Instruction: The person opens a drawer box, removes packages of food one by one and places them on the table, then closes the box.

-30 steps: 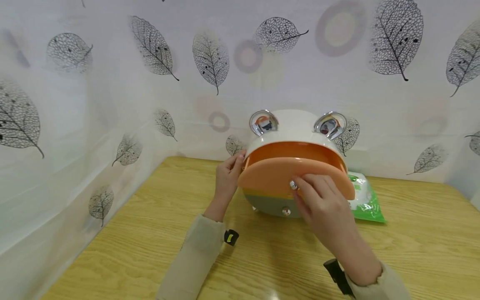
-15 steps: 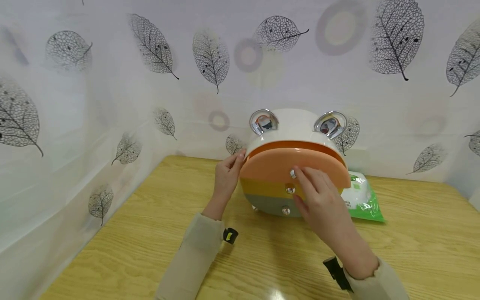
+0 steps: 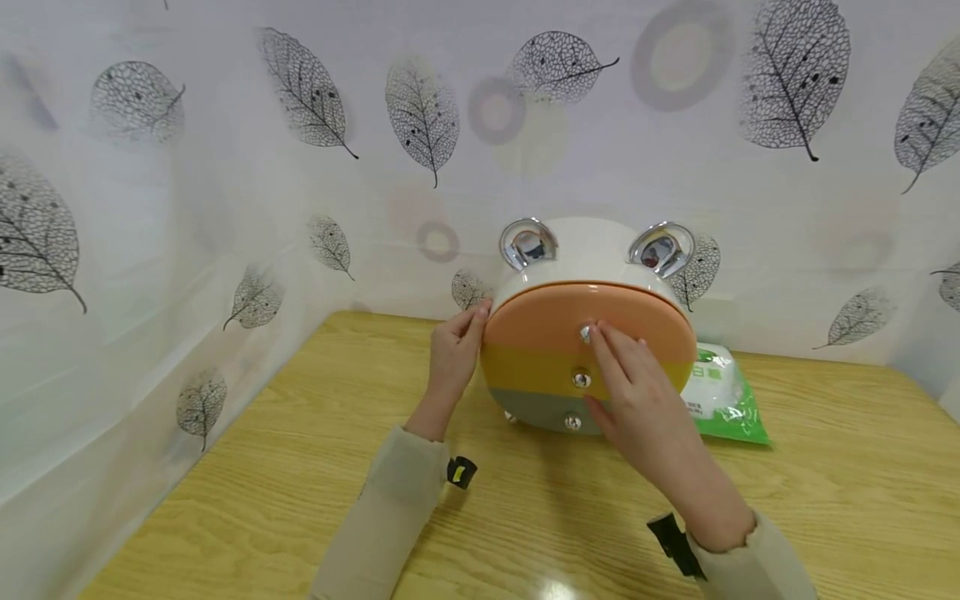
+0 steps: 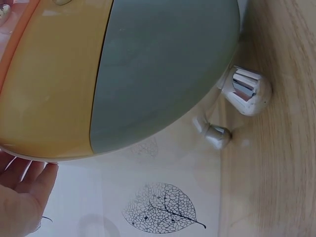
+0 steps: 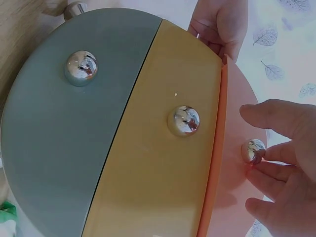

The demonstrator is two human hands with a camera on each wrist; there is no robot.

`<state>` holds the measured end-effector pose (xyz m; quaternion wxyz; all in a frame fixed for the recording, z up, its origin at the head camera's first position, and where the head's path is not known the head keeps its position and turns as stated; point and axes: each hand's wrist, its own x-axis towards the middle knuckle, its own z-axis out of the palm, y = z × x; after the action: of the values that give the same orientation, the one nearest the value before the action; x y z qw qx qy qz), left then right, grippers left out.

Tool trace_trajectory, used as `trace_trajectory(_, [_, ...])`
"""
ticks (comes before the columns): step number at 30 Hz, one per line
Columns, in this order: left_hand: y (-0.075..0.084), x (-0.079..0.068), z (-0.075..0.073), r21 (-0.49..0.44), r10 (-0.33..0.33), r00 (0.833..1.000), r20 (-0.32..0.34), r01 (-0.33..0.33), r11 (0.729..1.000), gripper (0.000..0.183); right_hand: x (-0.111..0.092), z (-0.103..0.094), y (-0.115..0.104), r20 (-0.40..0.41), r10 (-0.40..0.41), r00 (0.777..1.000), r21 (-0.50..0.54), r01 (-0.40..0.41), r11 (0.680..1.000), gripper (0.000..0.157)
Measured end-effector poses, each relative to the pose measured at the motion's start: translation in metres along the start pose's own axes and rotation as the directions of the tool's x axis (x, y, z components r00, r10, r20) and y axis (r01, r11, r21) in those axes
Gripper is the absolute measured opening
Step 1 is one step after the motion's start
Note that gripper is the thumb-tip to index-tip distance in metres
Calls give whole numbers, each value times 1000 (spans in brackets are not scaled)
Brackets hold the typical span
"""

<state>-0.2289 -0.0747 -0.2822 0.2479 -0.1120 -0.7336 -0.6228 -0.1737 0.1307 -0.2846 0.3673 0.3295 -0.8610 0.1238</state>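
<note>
A rounded storage box (image 3: 592, 242) with a white shell and two chrome frog eyes stands on the table. Its front has orange, yellow and grey-green drawers, each with a round chrome knob. My right hand (image 3: 648, 400) touches the orange drawer (image 3: 540, 317) beside its knob (image 3: 587, 333). In the right wrist view the fingertips meet the knob (image 5: 253, 151), while the thumb stays apart from it. My left hand (image 3: 453, 350) rests its fingers against the box's left side. In the left wrist view that hand (image 4: 24, 197) is partly cut off, its fingertips partly behind the box edge.
Right of the box, and partly behind it, lies a green and white plastic packet (image 3: 727, 400). A leaf-patterned curtain (image 3: 420, 233) hangs behind and to the left. The wooden table (image 3: 300, 467) extends around the box, which has small chrome feet (image 4: 247, 91).
The orange drawer has moved back into the box, covering the gap at its top. My right hand has moved forward with it. The left hand has stayed at the box's side.
</note>
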Motion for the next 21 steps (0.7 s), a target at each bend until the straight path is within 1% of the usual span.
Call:
trace_trajectory(8, [0,0,1,10,-17,1000,0,17,1000,25,-1,2,2,15,9,1000,0,-9,1000,81])
trace_trajectory(21, [-3,0,1,-1,-9,1000,-2,9,1000,25,-2,6,7,46,14,999,-4,-14,1000,84])
